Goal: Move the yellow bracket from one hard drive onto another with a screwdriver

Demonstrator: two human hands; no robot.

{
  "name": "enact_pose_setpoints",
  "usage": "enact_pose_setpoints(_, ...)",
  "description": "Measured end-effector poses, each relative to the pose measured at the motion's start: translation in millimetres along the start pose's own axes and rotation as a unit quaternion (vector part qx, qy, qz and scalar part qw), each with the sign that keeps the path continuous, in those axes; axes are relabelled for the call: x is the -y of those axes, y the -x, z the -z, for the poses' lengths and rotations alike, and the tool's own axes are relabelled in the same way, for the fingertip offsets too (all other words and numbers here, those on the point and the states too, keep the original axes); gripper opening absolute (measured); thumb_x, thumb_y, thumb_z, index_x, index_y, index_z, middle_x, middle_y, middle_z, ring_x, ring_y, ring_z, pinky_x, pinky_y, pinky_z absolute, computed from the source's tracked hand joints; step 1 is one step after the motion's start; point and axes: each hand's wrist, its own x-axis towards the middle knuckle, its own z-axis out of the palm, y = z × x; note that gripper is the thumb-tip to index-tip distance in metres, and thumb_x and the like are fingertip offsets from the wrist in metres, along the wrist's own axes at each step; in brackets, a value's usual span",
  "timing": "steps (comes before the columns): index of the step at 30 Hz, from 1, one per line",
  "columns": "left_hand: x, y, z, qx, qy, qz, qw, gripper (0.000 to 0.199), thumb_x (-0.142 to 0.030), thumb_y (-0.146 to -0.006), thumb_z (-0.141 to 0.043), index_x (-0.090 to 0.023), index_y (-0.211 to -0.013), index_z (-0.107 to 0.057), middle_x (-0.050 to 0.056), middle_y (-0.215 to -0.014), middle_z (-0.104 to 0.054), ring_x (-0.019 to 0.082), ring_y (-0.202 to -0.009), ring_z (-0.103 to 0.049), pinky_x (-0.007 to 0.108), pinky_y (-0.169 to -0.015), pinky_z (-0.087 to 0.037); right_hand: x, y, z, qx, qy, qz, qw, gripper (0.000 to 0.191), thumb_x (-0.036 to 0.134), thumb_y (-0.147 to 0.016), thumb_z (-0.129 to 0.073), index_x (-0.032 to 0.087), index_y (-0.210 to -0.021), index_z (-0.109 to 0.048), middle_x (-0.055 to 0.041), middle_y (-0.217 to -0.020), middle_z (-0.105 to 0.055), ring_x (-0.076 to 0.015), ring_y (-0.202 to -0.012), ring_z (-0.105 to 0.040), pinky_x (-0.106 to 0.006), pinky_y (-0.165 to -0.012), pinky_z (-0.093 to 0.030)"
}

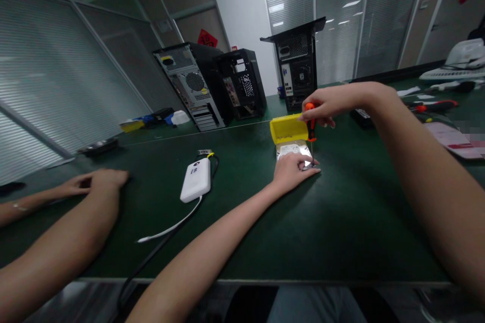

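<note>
My right hand (324, 106) grips the top of an orange and black screwdriver (311, 130), which stands upright with its shaft pointing down. Its tip meets the near right corner of a silver hard drive (290, 148) lying on the table. My left hand (291, 170) holds the near end of that drive, thumb and fingers around the corner beside the screwdriver tip. The exact spot under the tip is too small to make out. Just behind the drive is an open yellow plastic case (286, 128) with small bits inside.
Left of my hands lies a white power bank (196, 180) with a white cable. Computer cases (195, 83) stand at the back, another tower (299, 70) behind the yellow case. Another person's arms (87, 207) rest at the left. Red-handled tools (435, 106) lie at the right.
</note>
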Motion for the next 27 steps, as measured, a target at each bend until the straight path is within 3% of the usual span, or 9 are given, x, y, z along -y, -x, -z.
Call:
enact_pose_setpoints(7,1.1,0.1,-0.5,0.003,-0.004,-0.004,1.000,0.033,-0.051,-0.077,-0.059,-0.028,-0.098,-0.070,-0.001,-0.067,-0.056,0.015,-0.069,-0.049,0.024,-0.062,-0.032,0.2,1.9,0.3,0.004,-0.014,0.052,0.999,0.032,0.044,-0.078,-0.058,0.017,-0.094,-0.059,-0.0042,-0.078,-0.067,-0.0152,-0.066,-0.063,-0.027,-0.059,-0.051)
enact_pose_setpoints(27,1.1,0.2,-0.3,0.002,0.009,-0.006,1.000,0.033,-0.050,-0.078,-0.058,-0.027,-0.098,-0.070,0.000,-0.066,-0.056,0.014,-0.066,-0.048,0.024,-0.060,-0.030,-0.6,1.2,0.2,0.001,-0.002,0.028,1.000,0.035,0.046,-0.077,-0.057,0.016,-0.094,-0.062,-0.0065,-0.084,-0.068,-0.0162,-0.068,-0.064,-0.027,-0.058,-0.050)
